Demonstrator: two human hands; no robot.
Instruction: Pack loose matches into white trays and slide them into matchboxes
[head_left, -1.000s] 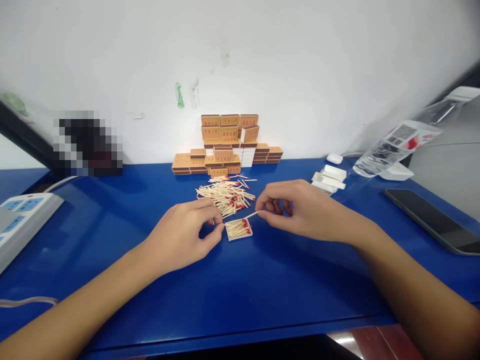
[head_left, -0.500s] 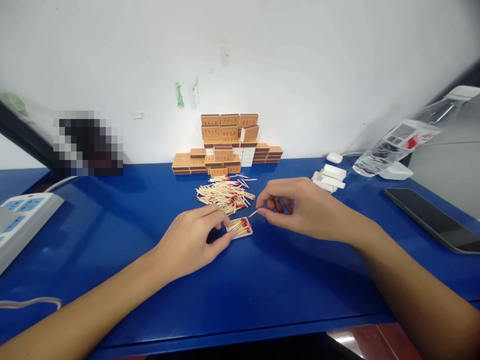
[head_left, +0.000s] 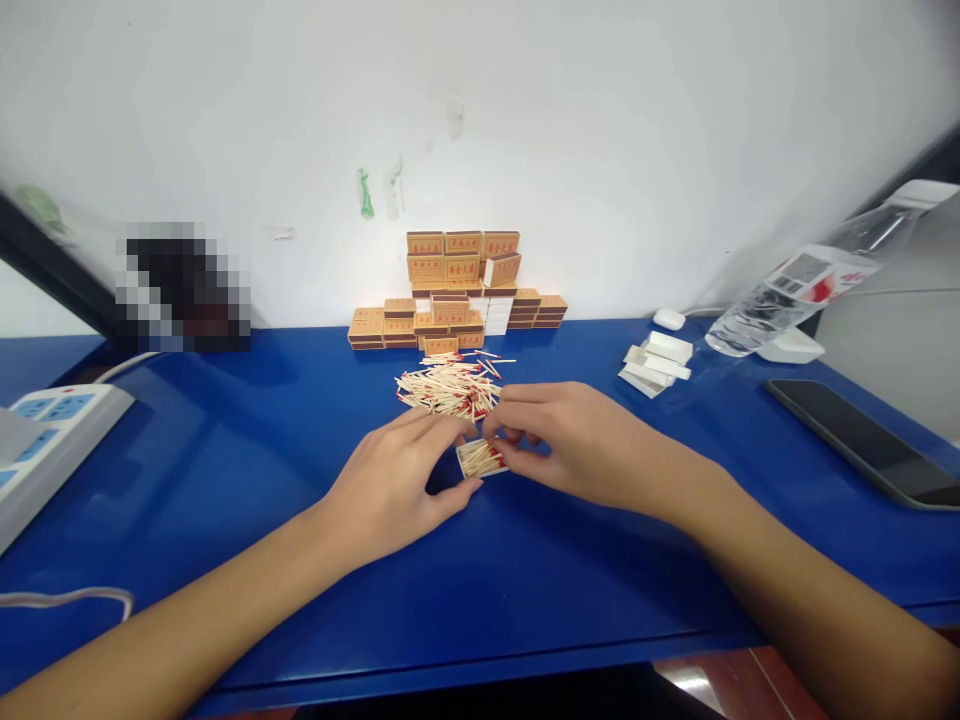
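Note:
A small white matchbox tray (head_left: 485, 475), filled with red-tipped matches, lies on the blue table. My left hand (head_left: 409, 468) grips its left end, thumb at the near side and fingers at the far side. Over the tray's right end, my right hand (head_left: 562, 435) is closed in a pinch on a match, which the fingers mostly hide. Just beyond both hands spreads a heap of loose matches (head_left: 446, 385). Behind the heap, against the wall, stand stacked orange matchboxes (head_left: 461, 268).
Several white empty trays (head_left: 660, 358) lie at the right, near a white earphone case (head_left: 669, 319) and a leaning plastic bottle (head_left: 795, 275). A phone (head_left: 862, 440) rests at the far right. A power strip (head_left: 67, 430) sits at the left, and a cable (head_left: 67, 598) nearer me.
My right hand has moved left and slightly down, bringing the match from beside the tray to its right end. My left hand stays at the tray, its thumb slightly lower.

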